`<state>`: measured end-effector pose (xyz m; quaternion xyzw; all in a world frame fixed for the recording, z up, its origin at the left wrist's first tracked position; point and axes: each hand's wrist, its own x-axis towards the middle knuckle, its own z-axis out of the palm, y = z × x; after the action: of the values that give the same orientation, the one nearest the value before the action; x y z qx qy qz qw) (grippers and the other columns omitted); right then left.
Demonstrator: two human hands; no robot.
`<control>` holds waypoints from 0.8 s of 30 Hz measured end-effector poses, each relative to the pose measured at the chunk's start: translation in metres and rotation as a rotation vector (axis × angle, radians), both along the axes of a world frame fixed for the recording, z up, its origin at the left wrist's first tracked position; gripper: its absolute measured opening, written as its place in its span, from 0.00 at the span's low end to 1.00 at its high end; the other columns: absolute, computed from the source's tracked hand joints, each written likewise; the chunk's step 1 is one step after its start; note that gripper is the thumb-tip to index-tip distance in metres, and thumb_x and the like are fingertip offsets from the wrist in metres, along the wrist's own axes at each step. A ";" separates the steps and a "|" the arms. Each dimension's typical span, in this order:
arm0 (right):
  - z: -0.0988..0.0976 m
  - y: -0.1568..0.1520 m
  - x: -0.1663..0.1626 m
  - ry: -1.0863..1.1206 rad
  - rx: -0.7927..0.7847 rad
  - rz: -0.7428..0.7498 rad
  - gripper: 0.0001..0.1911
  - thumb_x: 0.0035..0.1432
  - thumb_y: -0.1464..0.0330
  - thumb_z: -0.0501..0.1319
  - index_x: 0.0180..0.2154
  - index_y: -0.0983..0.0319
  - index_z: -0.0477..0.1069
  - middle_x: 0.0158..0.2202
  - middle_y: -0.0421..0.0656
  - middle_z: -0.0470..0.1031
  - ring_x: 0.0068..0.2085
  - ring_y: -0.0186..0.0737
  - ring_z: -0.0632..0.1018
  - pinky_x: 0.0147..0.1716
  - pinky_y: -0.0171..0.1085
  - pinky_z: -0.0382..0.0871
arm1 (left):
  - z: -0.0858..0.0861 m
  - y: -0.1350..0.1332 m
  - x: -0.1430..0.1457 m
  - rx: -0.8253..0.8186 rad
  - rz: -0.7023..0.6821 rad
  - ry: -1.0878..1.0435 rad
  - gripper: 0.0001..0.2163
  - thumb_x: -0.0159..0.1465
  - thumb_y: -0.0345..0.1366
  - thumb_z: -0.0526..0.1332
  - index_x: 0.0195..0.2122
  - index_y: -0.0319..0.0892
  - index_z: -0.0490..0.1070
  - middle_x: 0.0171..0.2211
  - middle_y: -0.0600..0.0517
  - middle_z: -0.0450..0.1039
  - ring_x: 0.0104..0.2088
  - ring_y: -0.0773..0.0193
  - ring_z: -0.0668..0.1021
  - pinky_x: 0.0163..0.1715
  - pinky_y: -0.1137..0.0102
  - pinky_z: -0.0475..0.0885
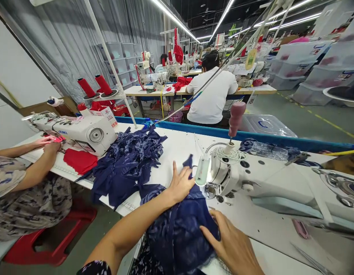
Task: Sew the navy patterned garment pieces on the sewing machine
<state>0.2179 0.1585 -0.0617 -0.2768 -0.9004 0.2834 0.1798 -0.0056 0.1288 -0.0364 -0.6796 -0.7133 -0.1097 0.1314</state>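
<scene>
A piece of dark blue patterned fabric [179, 229] lies on the white table in front of my sewing machine [251, 179]. My left hand [181, 183] rests flat on it, fingers stretched toward the needle area [209, 191]. Lower right, my right hand [231, 244] presses on the bunched cloth, fingers bent over its edge. A strip of the fabric [190, 162] sticks out beyond the left fingertips. A maroon thread cone [236, 116] stands on top of the machine.
A heap of blue fabric pieces [128, 160] lies to the left. A co-worker's hands [48, 145] feed red cloth [79, 160] at another sewing machine [79, 131]. A person in a white shirt [213, 91] sits ahead. Plastic bins [308, 61] are stacked right.
</scene>
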 end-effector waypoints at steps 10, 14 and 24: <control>0.007 0.015 0.009 0.063 0.577 0.278 0.16 0.67 0.66 0.52 0.53 0.60 0.70 0.48 0.44 0.73 0.49 0.44 0.73 0.54 0.49 0.61 | -0.010 -0.029 0.035 -0.107 -0.021 -0.082 0.24 0.69 0.49 0.53 0.55 0.33 0.67 0.54 0.36 0.70 0.58 0.46 0.70 0.63 0.47 0.57; 0.005 0.027 0.010 0.052 0.552 0.411 0.18 0.66 0.67 0.55 0.56 0.60 0.68 0.52 0.46 0.72 0.53 0.46 0.71 0.56 0.50 0.62 | -0.021 -0.024 0.018 -0.194 -0.166 -0.145 0.36 0.66 0.61 0.49 0.67 0.42 0.52 0.66 0.37 0.54 0.67 0.38 0.55 0.62 0.33 0.39; -0.004 0.030 0.004 0.141 0.609 0.396 0.17 0.66 0.71 0.55 0.56 0.65 0.69 0.53 0.51 0.72 0.53 0.48 0.73 0.54 0.50 0.66 | 0.000 0.006 -0.007 -0.271 -0.292 -0.114 0.26 0.64 0.55 0.59 0.54 0.40 0.69 0.60 0.38 0.64 0.66 0.38 0.57 0.63 0.34 0.39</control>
<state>0.2215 0.1887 -0.0657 -0.0109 -0.9650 0.0503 0.2570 -0.0121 0.1352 -0.0368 -0.7800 -0.6216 -0.0690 -0.0188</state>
